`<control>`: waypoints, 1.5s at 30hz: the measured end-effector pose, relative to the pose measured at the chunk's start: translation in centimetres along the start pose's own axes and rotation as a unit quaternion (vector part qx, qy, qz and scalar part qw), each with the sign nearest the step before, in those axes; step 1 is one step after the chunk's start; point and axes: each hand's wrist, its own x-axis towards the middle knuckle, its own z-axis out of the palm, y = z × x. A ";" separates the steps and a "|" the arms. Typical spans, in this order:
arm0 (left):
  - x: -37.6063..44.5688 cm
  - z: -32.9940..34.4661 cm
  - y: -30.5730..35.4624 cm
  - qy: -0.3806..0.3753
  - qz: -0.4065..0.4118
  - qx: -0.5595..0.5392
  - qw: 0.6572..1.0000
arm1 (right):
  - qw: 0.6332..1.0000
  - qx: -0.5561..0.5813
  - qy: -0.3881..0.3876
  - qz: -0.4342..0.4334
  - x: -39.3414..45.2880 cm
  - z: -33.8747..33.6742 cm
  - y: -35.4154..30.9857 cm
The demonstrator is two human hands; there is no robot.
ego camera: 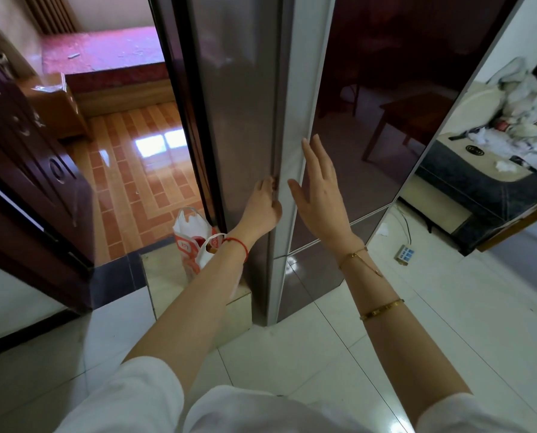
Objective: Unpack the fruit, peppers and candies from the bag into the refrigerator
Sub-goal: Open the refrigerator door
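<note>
Left hand [265, 203] fingers hooked on refrigerator [242, 89] door edge, right hand [318, 182] splayed flat; bag [195, 242] at 7 o'clock looks limp, lift by handles.

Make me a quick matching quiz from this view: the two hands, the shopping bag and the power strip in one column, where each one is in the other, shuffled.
Column one:
1. left hand
2. right hand
3. shopping bag
4. power strip

Column two:
A. on the white floor, right of the refrigerator
B. fingers curled at the door edge
C. open, flat by the glossy door front
D. standing left of the refrigerator

Pairs: 1-B, 2-C, 3-D, 4-A
</note>
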 end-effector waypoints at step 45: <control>-6.3 8.1 13.9 0.000 0.365 -0.034 0.930 | 0.920 -0.253 0.278 0.111 -17.9 -16.5 8.2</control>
